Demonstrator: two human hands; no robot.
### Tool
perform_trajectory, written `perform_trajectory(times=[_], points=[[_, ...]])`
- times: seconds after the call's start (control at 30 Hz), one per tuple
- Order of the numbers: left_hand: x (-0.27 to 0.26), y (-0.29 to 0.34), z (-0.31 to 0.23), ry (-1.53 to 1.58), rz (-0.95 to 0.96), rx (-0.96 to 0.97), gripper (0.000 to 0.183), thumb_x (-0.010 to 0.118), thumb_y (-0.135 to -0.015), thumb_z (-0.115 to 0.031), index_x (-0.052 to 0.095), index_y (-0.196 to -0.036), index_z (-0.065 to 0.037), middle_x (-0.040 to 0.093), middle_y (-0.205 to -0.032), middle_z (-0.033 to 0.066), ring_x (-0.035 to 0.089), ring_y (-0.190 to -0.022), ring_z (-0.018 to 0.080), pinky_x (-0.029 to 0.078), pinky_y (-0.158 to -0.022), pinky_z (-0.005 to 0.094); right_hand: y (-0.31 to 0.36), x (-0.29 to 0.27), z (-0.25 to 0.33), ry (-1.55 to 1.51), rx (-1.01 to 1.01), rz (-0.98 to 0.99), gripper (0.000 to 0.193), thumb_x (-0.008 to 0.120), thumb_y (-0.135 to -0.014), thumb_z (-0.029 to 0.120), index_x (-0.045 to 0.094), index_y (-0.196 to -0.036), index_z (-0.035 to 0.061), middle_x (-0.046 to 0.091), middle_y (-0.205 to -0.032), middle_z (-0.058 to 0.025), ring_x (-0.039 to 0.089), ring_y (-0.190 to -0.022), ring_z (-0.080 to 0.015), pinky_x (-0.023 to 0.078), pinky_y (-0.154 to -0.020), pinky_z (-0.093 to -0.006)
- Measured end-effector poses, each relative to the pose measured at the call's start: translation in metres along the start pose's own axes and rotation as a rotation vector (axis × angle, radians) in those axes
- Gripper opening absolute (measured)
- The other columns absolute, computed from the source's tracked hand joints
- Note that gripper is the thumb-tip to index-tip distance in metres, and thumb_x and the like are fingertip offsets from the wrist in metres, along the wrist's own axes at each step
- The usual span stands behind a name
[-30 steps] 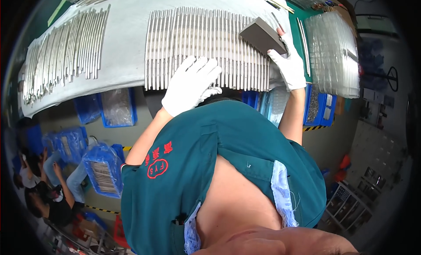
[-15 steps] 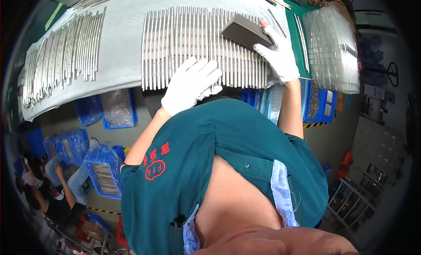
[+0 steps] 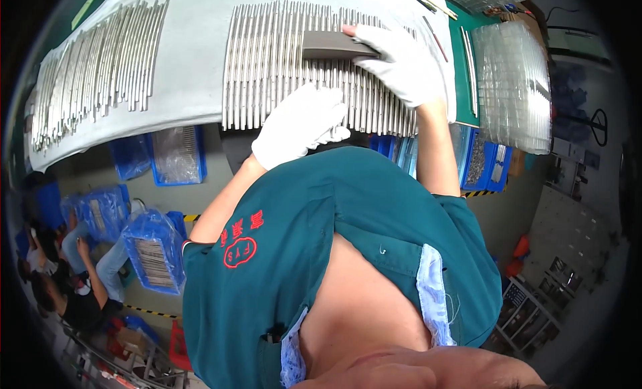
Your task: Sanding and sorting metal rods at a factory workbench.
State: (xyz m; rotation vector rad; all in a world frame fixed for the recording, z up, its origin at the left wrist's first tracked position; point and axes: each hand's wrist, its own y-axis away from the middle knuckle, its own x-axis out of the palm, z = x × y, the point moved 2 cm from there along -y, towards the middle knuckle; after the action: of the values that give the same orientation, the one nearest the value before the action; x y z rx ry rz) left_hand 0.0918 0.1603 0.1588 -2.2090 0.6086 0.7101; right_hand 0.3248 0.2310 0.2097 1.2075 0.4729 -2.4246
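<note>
- In the head view, your right hand, in a white glove with one bare fingertip showing, is partly closed around the right end of a grey-brown block, with digits at its far and near edges.
- That block is over the upper middle of the central row of metal rods; its long axis runs left to right, almost level, crossing the rods, and its free end points to your left.
- The rods under it lie side by side, their long axes running away from you, near ends toward your body.
- Your left hand, also gloved in white, rests at the near ends of those rods, fingers together and slightly bent; its underside is hidden, so whether it grips anything cannot be told.
- The pale-covered tabletop carries a second batch of rods well to your left, lying lengthwise away from you with uneven ends.
- To your right, a thin reddish stick lies slanted, and a stack of clear plastic trays stands beyond the green mat.
</note>
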Motion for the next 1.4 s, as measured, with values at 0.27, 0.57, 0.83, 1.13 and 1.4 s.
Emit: perform_trajectory(times=[0.27,0.57,0.83,1.13,1.4], points=[[0.005,0.008,0.006,0.015,0.060,-0.045,0.041,0.070,-0.083,-0.016,0.063,-0.121,-0.004,0.065,-0.121,0.0170,0.063,-0.101,0.0351,0.048,-0.094,0.0471,-0.001,-0.006,-0.004,-0.231,0.097,-0.062,0.054,0.076,-0.088,0.017,0.062,-0.140,0.0149,0.067,-0.134,-0.0101,0.062,-0.121,-0.0249,0.046,-0.108,-0.0362],[0.014,0.013,0.008,0.248,0.051,-0.261,0.043,0.070,-0.083,-0.014,0.064,-0.125,-0.005,0.067,-0.120,0.0157,0.064,-0.105,0.0333,0.049,-0.097,0.0471,0.030,-0.025,-0.022,-0.292,0.265,-0.148,0.050,0.075,-0.086,0.014,0.065,-0.135,0.0077,0.067,-0.135,-0.0090,0.060,-0.124,-0.0228,0.044,-0.111,-0.0342],[0.009,0.007,0.007,-0.089,0.165,-0.076,0.050,0.070,-0.082,-0.032,0.065,-0.124,-0.004,0.065,-0.125,0.0162,0.061,-0.116,0.0351,0.045,-0.104,0.0480,0.005,0.004,0.009,0.049,-0.118,-0.056,0.056,0.076,-0.088,0.021,0.061,-0.142,0.0164,0.064,-0.139,-0.0065,0.057,-0.126,-0.0257,0.041,-0.113,-0.0371],[0.007,0.007,0.003,-0.056,0.069,-0.059,0.048,0.070,-0.082,-0.030,0.066,-0.123,-0.005,0.064,-0.128,0.0149,0.060,-0.122,0.0326,0.040,-0.113,0.0512,0.011,0.009,0.001,0.160,0.000,-0.152,0.051,0.078,-0.085,0.016,0.067,-0.134,0.0156,0.069,-0.129,-0.0099,0.064,-0.115,-0.0273,0.049,-0.102,-0.0360],[0.007,0.004,0.004,-0.066,-0.015,-0.032,0.045,0.080,-0.075,-0.024,0.068,-0.115,-0.007,0.066,-0.115,0.0134,0.062,-0.101,0.0343,0.049,-0.089,0.0452,0.015,-0.002,0.005,0.054,0.100,-0.184,0.051,0.077,-0.085,0.016,0.067,-0.134,0.0182,0.069,-0.128,-0.0093,0.061,-0.120,-0.0273,0.046,-0.107,-0.0349]])
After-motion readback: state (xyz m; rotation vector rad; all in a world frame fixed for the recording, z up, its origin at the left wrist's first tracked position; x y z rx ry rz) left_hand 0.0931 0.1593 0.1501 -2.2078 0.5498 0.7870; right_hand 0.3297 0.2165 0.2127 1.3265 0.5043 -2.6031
